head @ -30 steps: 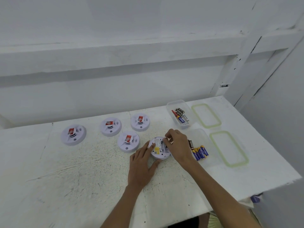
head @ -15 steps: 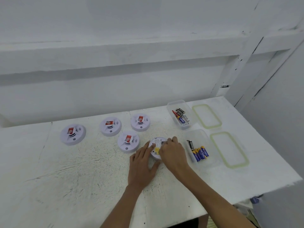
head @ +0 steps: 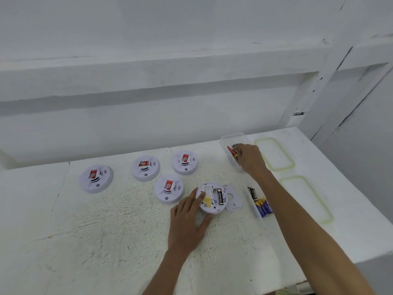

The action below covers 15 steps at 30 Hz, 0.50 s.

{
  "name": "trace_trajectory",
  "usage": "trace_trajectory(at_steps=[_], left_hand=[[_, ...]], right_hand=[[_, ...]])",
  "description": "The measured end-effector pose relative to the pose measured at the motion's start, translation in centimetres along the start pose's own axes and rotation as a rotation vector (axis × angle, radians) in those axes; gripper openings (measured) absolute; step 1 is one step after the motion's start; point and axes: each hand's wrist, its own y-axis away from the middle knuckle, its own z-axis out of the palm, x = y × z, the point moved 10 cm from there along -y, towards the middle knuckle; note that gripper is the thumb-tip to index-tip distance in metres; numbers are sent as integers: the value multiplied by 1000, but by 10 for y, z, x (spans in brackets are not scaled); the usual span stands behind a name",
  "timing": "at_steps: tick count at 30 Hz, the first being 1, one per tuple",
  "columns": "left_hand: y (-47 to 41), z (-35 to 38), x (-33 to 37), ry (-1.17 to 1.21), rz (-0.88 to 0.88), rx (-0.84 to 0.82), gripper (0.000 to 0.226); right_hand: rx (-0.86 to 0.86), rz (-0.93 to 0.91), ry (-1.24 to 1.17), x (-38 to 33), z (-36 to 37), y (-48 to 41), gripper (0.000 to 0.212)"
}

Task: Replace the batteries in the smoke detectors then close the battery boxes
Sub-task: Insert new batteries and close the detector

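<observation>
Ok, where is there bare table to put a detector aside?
Broad bare table lies nearer than the four face-up detectors, left of the left hand. A smaller patch lies between the forearms. Crowded: from the open detector rightwards, with cover, battery boxes and lids.

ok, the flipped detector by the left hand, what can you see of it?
The detector is a round white plastic disc lying back-up on the table. Its battery bay is open and holds one dark battery; the slot beside it looks empty. A printed white label and a yellow sticker sit left of the bay. Its removed cover lies against its right edge. The left hand steadies it, fingers resting on its left side, thumb at the near rim.
</observation>
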Motion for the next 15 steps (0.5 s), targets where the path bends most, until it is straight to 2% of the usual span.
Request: trace_trajectory(at_steps=[3, 6, 10, 12, 15], left_hand=[[-1, 0, -1, -5, -4, 4, 66], [1, 2, -2, -8, -2, 1, 65], [-1, 2, -3, -17, -6, 3, 65], [-1, 2, -3, -20, -7, 0, 65], [1, 2, -3, -16, -5, 8, 65]], right_hand=[[-122, -55, 135, -6, 17, -22, 29], [-224, -43, 239, -4, 32, -32, 37], [-309, 0, 337, -9, 35, -33, 38], [-331, -29, 371, -10, 35, -35, 31], [-350, -51, 342, -4, 37, -37, 30]])
